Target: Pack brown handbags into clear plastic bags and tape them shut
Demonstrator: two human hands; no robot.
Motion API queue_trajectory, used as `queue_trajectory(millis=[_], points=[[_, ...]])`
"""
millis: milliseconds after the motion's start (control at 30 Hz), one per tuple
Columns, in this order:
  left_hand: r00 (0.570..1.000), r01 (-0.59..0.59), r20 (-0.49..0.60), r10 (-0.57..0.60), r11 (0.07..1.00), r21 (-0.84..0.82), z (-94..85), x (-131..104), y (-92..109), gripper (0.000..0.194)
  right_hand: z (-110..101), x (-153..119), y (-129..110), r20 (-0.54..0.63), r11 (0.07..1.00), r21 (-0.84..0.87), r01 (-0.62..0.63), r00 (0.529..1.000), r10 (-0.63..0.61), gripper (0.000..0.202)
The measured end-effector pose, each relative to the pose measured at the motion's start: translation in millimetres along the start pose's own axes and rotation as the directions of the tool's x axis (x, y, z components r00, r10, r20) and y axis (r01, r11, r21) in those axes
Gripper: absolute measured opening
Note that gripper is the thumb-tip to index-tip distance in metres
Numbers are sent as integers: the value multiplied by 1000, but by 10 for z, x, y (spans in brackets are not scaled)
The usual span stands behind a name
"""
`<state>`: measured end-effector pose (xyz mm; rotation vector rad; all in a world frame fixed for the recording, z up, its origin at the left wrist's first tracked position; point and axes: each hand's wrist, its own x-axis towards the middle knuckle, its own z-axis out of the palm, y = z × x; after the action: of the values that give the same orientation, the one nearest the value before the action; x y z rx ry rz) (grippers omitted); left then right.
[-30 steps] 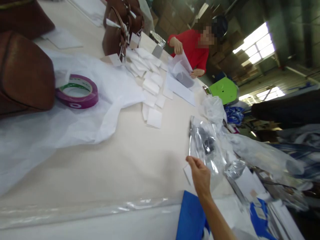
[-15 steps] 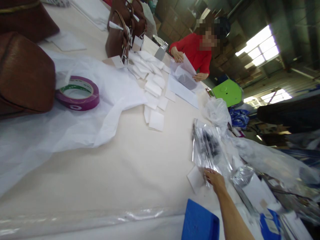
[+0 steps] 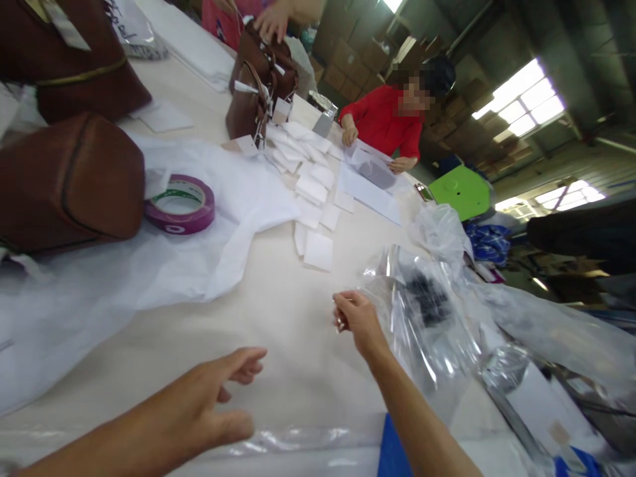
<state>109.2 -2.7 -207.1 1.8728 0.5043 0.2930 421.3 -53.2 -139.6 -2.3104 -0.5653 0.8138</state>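
My right hand [image 3: 358, 319] is closed on the edge of a clear plastic bag [image 3: 415, 344], which trails to the right across the table. A dark thing [image 3: 428, 298] shows through the plastic; I cannot make out what it is or whether it lies inside. My left hand [image 3: 221, 391] hovers over the near part of the table, thumb and fingers apart, holding nothing. Beyond it, a purple roll of tape [image 3: 203, 217] rests on white tissue paper [image 3: 189, 278], beside a brown leather bag [image 3: 106, 179].
White paper packets [image 3: 318, 250] are heaped mid-table, near brown handbags [image 3: 244, 114]. A blue object [image 3: 392, 454] sits below my right forearm. Across the table, a person in red [image 3: 380, 109] handles a translucent sheet [image 3: 372, 165]; another person's hand [image 3: 273, 21] touches the handbags.
My right hand has moved left and up, pulling the clear plastic bag along. My left hand has come into view. Another person's hand has appeared at the handbags.
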Motion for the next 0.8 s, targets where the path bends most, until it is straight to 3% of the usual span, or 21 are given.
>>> queue_trajectory(millis=[67,100,167,233,300,367,400,433,500,567,633,700,800], points=[[980,192,121,-160,925,-329,105,294,-33,88,496,-181,-274,213,978,207,-22,977,-23,45],[964,266,149,-222,855,-446,124,413,-36,87,691,-275,-393,339,934,351,-74,939,-53,49],[919,370,131,-371,699,-612,76,570,-5,72,939,-435,-574,531,837,515,-185,836,-142,56],[847,434,113,-520,553,-711,-66,624,69,52,1011,-531,-648,592,827,530,-187,780,-203,56],[778,474,128,-615,441,-762,-237,617,149,45,963,-569,-601,530,886,462,-45,814,-235,46],[737,492,128,-664,398,-774,-379,589,198,45,861,-593,-455,343,918,327,226,876,-338,32],[728,490,109,-677,402,-773,-429,576,205,46,807,-613,-360,225,894,232,383,873,-433,26],[725,485,86,-684,417,-768,-463,566,203,47,759,-642,-262,117,840,124,529,833,-542,22],[724,478,52,-688,446,-757,-492,553,181,50,705,-724,-82,3,676,-95,731,679,-734,27],[731,472,36,-681,466,-748,-481,547,149,52,731,-818,48,54,524,-262,811,554,-831,51],[745,473,32,-667,493,-730,-450,540,122,54,824,-891,124,140,423,-356,833,495,-857,64],[764,476,32,-644,530,-702,-422,526,109,54,934,-921,163,152,385,-370,845,464,-873,48],[792,479,22,-610,598,-643,-422,482,127,51,1023,-921,172,94,417,-281,865,457,-885,24]])
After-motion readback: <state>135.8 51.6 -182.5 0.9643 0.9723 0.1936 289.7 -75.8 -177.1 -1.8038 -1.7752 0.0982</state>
